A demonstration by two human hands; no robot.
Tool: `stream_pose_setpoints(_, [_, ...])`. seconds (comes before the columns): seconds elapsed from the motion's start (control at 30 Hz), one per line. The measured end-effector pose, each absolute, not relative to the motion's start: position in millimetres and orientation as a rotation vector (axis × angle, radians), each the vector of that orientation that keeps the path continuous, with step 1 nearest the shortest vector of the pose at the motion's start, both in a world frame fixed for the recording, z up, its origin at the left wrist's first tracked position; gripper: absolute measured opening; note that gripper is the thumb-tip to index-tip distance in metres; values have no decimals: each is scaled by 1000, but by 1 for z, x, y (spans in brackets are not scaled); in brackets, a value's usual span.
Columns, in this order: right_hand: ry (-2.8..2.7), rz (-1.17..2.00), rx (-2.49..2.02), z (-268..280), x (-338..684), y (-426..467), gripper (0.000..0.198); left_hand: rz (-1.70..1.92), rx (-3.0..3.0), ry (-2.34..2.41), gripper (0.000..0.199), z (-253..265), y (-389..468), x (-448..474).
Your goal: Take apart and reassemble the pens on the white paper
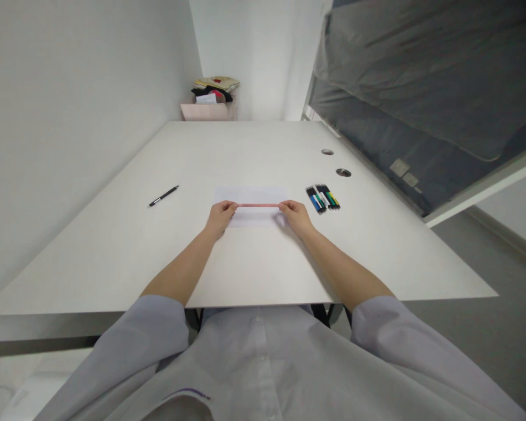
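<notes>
My left hand (pixel 221 216) and my right hand (pixel 297 216) pinch the two ends of a thin pink-red strip (pixel 258 205). The strip stretches straight and level between them; its exact kind is too small to make out. Beneath it lies a white sheet of paper (pixel 252 193) on the white table (pixel 254 263). Both hands are closed, thumbs against fingers, over the left and right sides of the sheet.
A black pen (pixel 163 196) lies on the left. Several pens (pixel 322 199) with coloured labels are lined up on the right. Two round cable holes (pixel 343 173) are behind them. A pink box (pixel 204 111) holding cloth stands at the far end, and a grey-covered partition (pixel 377 134) borders the right.
</notes>
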State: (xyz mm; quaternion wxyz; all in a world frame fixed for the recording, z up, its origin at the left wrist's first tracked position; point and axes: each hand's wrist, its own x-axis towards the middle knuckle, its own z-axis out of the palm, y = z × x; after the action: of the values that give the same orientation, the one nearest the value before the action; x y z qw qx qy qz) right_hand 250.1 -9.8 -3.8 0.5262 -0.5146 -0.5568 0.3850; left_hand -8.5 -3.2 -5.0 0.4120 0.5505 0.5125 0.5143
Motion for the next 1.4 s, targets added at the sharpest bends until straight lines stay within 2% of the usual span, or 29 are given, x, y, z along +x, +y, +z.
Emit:
stream_pose_setpoints(0.9, [-1423,905,-1246,-3,251,-11,37,1202,1591,1388,23,-2,-6,-6])
stream_pose_setpoints(1.4, [-1471,874,-1265,-1,251,-13,41,1169,1650,1382,28,-4,-6,-6])
